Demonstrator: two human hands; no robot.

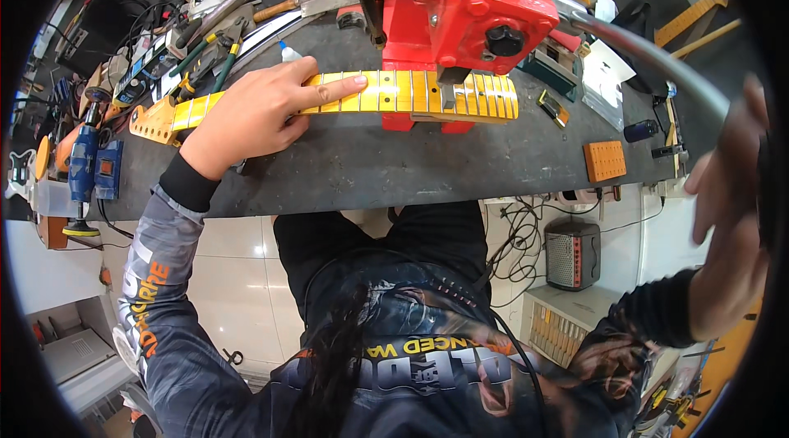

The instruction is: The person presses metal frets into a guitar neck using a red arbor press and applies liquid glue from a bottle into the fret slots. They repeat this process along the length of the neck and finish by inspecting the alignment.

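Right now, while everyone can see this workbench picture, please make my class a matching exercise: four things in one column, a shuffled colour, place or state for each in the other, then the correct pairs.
Things
1. Left hand
2. Guitar neck
3. Press
4. Small block

Descriptions
A. Orange, near the front edge of the bench
B. Index finger stretched out
C. Bright red, the bulkiest of the four
D. Mostly yellow, long and narrow

Pairs: 1-B, 2-D, 3-C, 4-A
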